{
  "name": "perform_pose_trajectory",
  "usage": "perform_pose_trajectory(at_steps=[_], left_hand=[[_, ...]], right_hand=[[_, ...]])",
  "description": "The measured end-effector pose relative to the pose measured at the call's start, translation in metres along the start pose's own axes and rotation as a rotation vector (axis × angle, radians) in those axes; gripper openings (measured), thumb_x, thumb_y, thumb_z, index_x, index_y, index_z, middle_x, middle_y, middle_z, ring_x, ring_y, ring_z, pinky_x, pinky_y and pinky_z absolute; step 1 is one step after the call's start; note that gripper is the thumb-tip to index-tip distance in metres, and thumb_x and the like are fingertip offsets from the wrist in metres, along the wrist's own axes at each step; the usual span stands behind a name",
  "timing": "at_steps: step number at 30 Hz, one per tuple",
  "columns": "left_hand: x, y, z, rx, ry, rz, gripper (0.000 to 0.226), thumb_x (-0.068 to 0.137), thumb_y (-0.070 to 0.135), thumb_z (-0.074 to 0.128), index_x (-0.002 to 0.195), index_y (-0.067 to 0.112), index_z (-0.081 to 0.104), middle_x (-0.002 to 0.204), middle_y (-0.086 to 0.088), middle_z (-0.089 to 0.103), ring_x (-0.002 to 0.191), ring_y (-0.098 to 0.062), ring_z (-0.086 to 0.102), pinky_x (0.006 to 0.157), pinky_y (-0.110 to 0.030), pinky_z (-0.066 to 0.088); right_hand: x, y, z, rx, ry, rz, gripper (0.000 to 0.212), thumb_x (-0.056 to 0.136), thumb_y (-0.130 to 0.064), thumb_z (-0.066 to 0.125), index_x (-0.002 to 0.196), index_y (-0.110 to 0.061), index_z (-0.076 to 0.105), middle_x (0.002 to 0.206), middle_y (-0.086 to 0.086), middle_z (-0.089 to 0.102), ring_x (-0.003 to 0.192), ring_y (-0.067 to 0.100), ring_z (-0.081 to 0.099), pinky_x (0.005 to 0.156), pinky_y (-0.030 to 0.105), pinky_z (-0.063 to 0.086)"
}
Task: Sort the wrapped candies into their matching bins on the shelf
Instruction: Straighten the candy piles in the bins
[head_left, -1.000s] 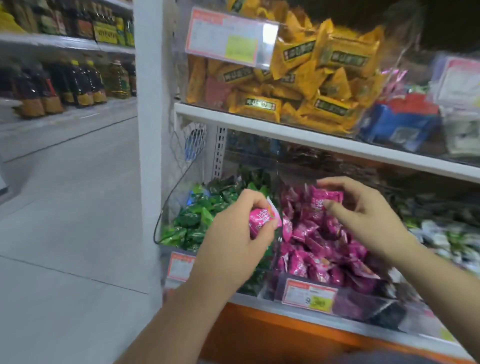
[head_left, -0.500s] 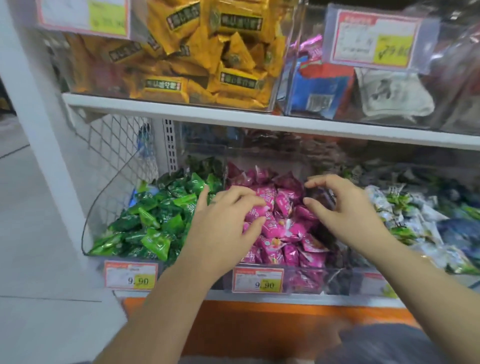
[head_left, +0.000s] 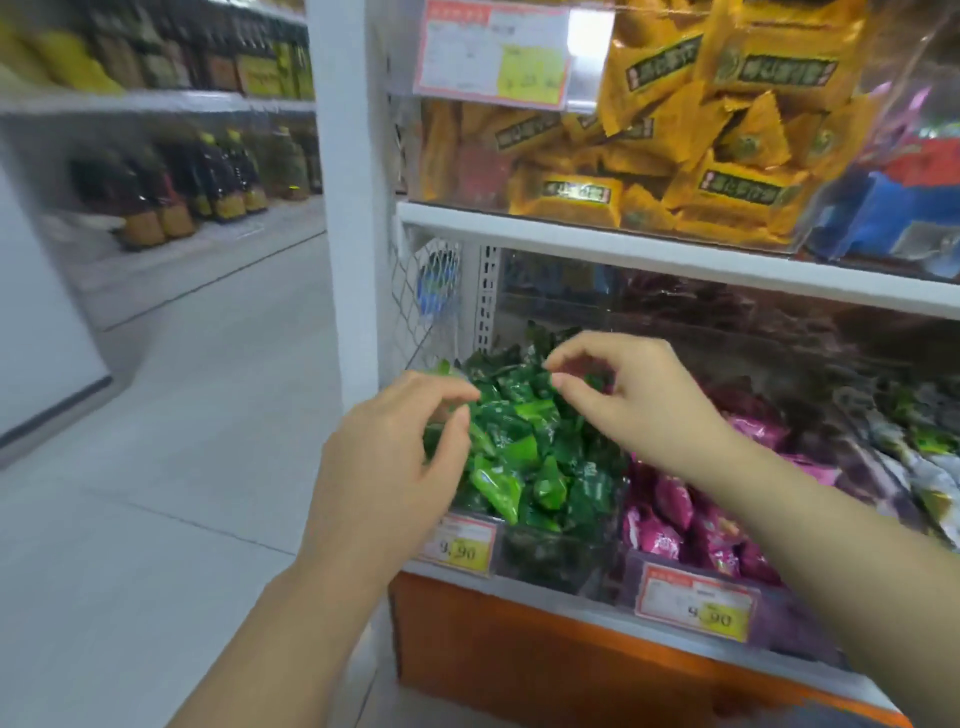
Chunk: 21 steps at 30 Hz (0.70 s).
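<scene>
**Both hands at the green bin**

The left hand (head_left: 389, 467) and right hand (head_left: 644, 405) hover over the green candies (head_left: 519, 447) heaped in the clear green bin (head_left: 550, 551). On each hand the fingers are curled, with thumb and forefinger close together at the wrappers. I cannot tell whether either pinches a candy. Pink candies (head_left: 675, 514) lie just right of the green bin, and yellow packets (head_left: 675, 156) sit on the shelf above it. A price tag (head_left: 460, 545) hangs on its front.
</scene>
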<state>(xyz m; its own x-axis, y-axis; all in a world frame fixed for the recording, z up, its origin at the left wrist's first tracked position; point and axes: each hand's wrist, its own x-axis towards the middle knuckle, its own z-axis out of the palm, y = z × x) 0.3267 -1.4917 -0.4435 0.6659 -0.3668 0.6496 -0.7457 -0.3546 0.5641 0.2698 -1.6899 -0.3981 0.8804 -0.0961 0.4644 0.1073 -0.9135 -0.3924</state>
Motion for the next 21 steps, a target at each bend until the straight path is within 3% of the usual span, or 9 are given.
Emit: perform_pose_trajectory(at_steps=[3, 5, 8, 11, 14, 18, 21], left_hand=[[0.0, -0.019, -0.018, 0.003, 0.061, -0.1, 0.019, 0.085, 0.028, 0.051, 0.096, 0.033, 0.066, 0.085, 0.031, 0.057, 0.084, 0.005, 0.057, 0.073, -0.014, 0.043], [0.001, -0.027, -0.026, 0.005, 0.091, -0.146, 0.019, 0.083, 0.027, 0.05, 0.094, 0.035, 0.064, 0.084, 0.03, 0.057, 0.085, 0.009, 0.056, 0.071, -0.007, 0.04], [0.004, -0.035, -0.031, -0.027, 0.1, -0.193, 0.016, 0.084, 0.029, 0.05, 0.091, 0.036, 0.063, 0.084, 0.026, 0.06, 0.084, 0.008, 0.057, 0.064, -0.009, 0.04], [0.009, -0.041, -0.031, -0.043, 0.101, -0.208, 0.015, 0.086, 0.03, 0.051, 0.091, 0.034, 0.064, 0.084, 0.023, 0.062, 0.082, 0.007, 0.057, 0.06, -0.012, 0.039], [0.014, -0.045, -0.03, -0.078, 0.106, -0.229, 0.019, 0.081, 0.031, 0.048, 0.089, 0.032, 0.065, 0.084, 0.02, 0.063, 0.081, 0.003, 0.058, 0.065, -0.022, 0.046], [0.019, -0.046, -0.03, -0.113, 0.115, -0.248, 0.012, 0.085, 0.026, 0.053, 0.083, 0.032, 0.063, 0.079, 0.017, 0.064, 0.07, 0.004, 0.055, 0.06, -0.02, 0.039], [0.019, -0.047, -0.031, -0.134, 0.107, -0.269, 0.016, 0.087, 0.017, 0.058, 0.082, 0.031, 0.063, 0.078, 0.018, 0.063, 0.063, 0.007, 0.052, 0.057, -0.018, 0.035]], right_hand=[[0.04, -0.007, 0.021, -0.004, -0.135, -0.003, 0.019, 0.086, -0.017, 0.066, 0.104, -0.016, 0.069, 0.099, -0.003, 0.07, 0.087, 0.004, 0.061, 0.078, 0.014, 0.043], [0.065, -0.007, 0.035, -0.034, -0.25, 0.032, 0.026, 0.088, -0.021, 0.064, 0.112, -0.015, 0.066, 0.106, -0.003, 0.067, 0.095, 0.008, 0.06, 0.078, 0.015, 0.04], [0.094, -0.002, 0.058, -0.072, -0.415, 0.095, 0.028, 0.089, -0.028, 0.062, 0.115, -0.017, 0.063, 0.109, -0.005, 0.063, 0.102, 0.011, 0.059, 0.081, 0.018, 0.04], [0.115, 0.0, 0.079, -0.075, -0.526, 0.09, 0.027, 0.088, -0.028, 0.065, 0.107, -0.01, 0.069, 0.107, 0.004, 0.069, 0.093, 0.017, 0.063, 0.083, 0.028, 0.049], [0.123, -0.003, 0.096, -0.103, -0.613, 0.103, 0.027, 0.085, -0.032, 0.068, 0.1, -0.01, 0.072, 0.095, 0.004, 0.071, 0.076, 0.011, 0.059, 0.063, 0.019, 0.041], [0.127, -0.001, 0.108, -0.19, -0.675, 0.174, 0.046, 0.078, -0.043, 0.072, 0.106, -0.007, 0.07, 0.098, 0.012, 0.069, 0.087, 0.022, 0.062, 0.069, 0.027, 0.042], [0.125, 0.001, 0.115, -0.2, -0.706, 0.19, 0.047, 0.076, -0.045, 0.074, 0.106, -0.009, 0.069, 0.089, 0.002, 0.064, 0.081, 0.016, 0.059, 0.067, 0.024, 0.041]])
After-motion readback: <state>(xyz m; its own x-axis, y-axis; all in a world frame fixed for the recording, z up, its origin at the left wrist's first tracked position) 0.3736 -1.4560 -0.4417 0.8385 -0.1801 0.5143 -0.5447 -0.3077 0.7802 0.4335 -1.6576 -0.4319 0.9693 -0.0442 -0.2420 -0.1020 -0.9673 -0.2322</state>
